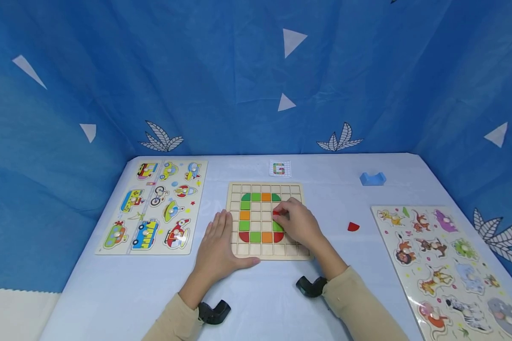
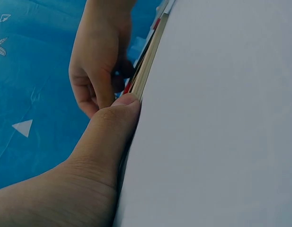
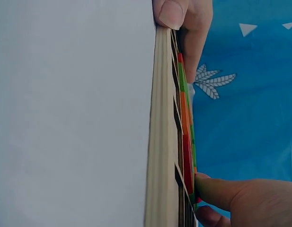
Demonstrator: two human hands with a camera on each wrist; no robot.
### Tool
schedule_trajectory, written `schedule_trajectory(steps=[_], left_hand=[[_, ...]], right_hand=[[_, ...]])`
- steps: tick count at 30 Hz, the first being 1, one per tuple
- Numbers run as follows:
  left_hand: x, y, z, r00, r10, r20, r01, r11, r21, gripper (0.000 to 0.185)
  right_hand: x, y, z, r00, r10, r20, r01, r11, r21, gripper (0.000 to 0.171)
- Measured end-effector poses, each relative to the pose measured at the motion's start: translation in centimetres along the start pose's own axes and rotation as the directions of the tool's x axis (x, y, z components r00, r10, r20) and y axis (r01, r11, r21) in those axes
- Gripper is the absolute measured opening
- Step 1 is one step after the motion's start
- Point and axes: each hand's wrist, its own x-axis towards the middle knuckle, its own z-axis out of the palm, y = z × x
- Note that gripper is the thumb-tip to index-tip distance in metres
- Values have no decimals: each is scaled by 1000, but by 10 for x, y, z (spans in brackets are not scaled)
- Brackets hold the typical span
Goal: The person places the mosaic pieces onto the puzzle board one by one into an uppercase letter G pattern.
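Note:
A wooden grid board [image 1: 292,251] lies on the table, bearing green, orange and red tiles in a ring with rounded corners. My left hand [image 1: 216,251] lies with straight fingers along the board's left side, its thumb at the front edge. In the left wrist view that thumb [image 2: 110,123] touches the board's side. Over the ring's right side, my right hand [image 1: 299,226] pinches a small red tile [image 1: 275,213] between thumb and fingertips. The tile's shape is partly hidden. A green tile [image 1: 277,226] shows just below those fingers.
A small pattern card [image 1: 280,169] lies behind the board. One loose red quarter-round tile [image 1: 353,227] and a blue notched block [image 1: 373,179] are to the right. A vehicle puzzle [image 1: 153,208] lies left, an animal puzzle [image 1: 448,270] right. Blue cloth [image 1: 222,85] hangs behind.

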Motion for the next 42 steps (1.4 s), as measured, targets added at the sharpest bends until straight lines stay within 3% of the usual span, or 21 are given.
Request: schedule_trajectory(steps=[8, 15, 24, 31, 42], left_hand=[[0, 0, 1, 1000, -1, -2, 1, 1000, -8, 138], [-1, 0, 3, 1000, 3, -21, -3, 1000, -14, 138], [-1, -1, 1, 1000, 0, -12, 0, 1000, -21, 137], [-1, -1, 0, 1000, 1, -3, -1, 1000, -18, 137], [0, -1, 0, 1000, -1, 6, 1, 1000, -15, 137]], right_hand=[[-8, 2, -7, 999, -18, 46, 19, 1000, -19, 17], [-23, 18, -29, 999, 18, 36, -18, 1000, -12, 19], [-44, 59, -70, 997, 78, -21, -80, 972, -220, 33], [-59, 82, -93, 986, 168, -19, -166, 942, -293, 45], [-60, 91, -102, 970, 237, 50, -214, 937, -277, 33]])
